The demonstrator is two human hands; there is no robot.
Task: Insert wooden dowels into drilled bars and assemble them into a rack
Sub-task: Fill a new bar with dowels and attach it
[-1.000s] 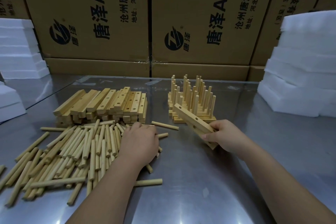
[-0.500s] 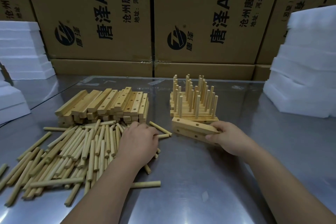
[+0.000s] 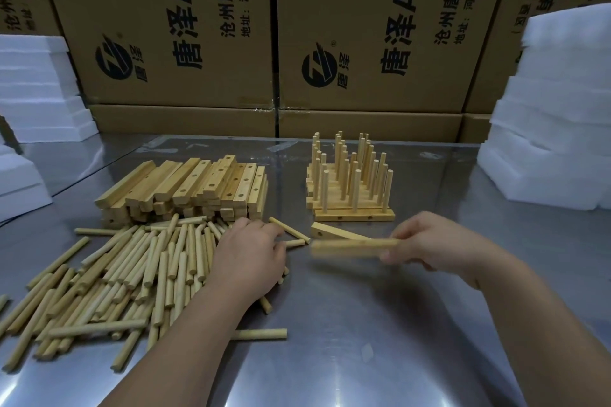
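Glossy steel table (image 3: 330, 357), matt pale wooden dowels (image 3: 109, 274), bars (image 3: 185, 185)

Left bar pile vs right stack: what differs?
The left bar pile shows empty holes; the right stack has dowels standing upright in its bars. The left pile's bars point away from the camera; the right stack's lie crosswise. Both are pale wood on the metal table.
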